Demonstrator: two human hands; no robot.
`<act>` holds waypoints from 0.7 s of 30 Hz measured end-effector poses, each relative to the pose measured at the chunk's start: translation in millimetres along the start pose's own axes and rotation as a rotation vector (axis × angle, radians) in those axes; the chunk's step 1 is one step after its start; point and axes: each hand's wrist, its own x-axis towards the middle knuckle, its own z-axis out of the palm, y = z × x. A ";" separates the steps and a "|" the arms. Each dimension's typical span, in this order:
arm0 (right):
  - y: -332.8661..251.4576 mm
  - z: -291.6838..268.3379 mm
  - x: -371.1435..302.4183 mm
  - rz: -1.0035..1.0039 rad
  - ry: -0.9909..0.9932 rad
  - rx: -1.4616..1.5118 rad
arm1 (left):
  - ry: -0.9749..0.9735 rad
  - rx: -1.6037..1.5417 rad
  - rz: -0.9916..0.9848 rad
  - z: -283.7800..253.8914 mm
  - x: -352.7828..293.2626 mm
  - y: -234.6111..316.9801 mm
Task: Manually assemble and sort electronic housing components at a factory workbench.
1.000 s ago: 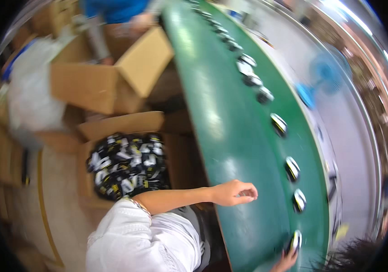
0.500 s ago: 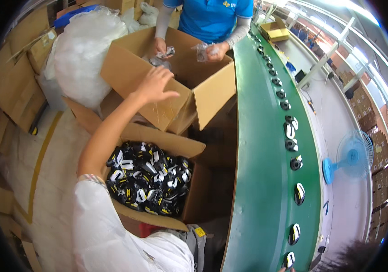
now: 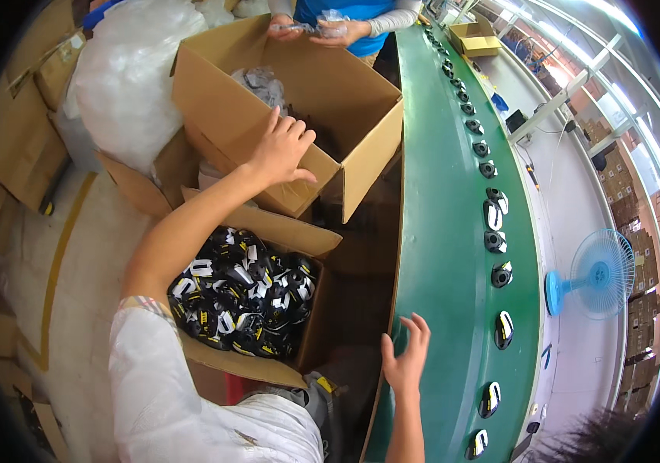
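Observation:
My left hand [image 3: 283, 152] is stretched over the near wall of a large open cardboard box [image 3: 229, 108], fingers apart and nothing held. I cannot tell whether it touches the cardboard. Above the left edge of the green belt [image 3: 442, 255] is my right hand [image 3: 407, 361], empty, with thumb and fingers spread. Small black-and-white rounded parts stand along the belt's right side, the nearest part [image 3: 478, 444] at the bottom. Below my left forearm, a second cardboard box [image 3: 318, 312] holds a heap of similar black parts [image 3: 249, 289] with white and yellow patches.
A co-worker's hands [image 3: 337, 32] hold clear plastic bags beyond the large box, which has crumpled bags [image 3: 262, 83] inside. A big bundle of white plastic [image 3: 133, 85] stands at left. A blue fan [image 3: 598, 274] and a small open carton [image 3: 475, 40] are to the right.
My right hand has moved left from the nearest part on the belt and come fully into view, empty. My left hand remains spread by the large box. The co-worker's hands have drawn together.

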 end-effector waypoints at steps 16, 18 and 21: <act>24.1 38.7 27.9 -0.039 0.010 -0.168 | 0.036 0.075 0.107 -23.1 1.1 -30.3; 28.6 40.5 25.0 -0.055 0.030 -0.156 | -0.001 0.056 0.033 -25.2 1.1 -26.6; 31.5 40.8 21.9 -0.057 0.064 -0.157 | -0.049 0.023 0.008 -28.6 4.7 -25.6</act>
